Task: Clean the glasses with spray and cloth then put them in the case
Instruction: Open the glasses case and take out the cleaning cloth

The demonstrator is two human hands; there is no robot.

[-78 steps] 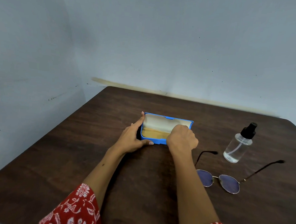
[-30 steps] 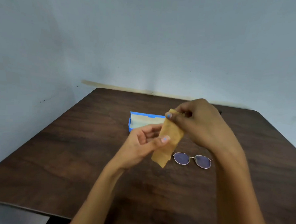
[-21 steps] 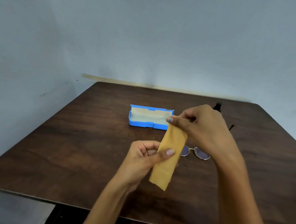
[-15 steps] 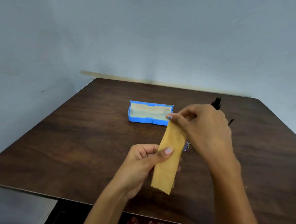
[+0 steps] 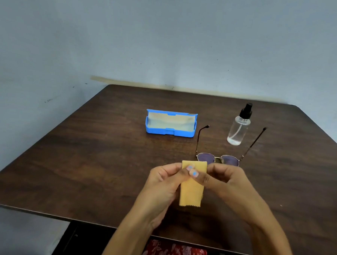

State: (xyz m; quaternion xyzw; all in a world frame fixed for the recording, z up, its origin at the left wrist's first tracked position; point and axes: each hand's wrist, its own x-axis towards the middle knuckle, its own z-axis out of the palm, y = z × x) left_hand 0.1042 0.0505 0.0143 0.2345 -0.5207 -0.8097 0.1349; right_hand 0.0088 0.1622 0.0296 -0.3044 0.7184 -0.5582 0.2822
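Fingers and thumbs of both hands, left hand and right hand, pinched on the upper part of the yellow cloth, which hangs folded lengthwise above the dark wooden table, zigzag edge lowest. Glasses: on the table just beyond the hands, temples open and pointing away, lower rims apparently hidden by the fingers. Blue case: open, further back left of the glasses; clear spray bottle upright between the temple tips.
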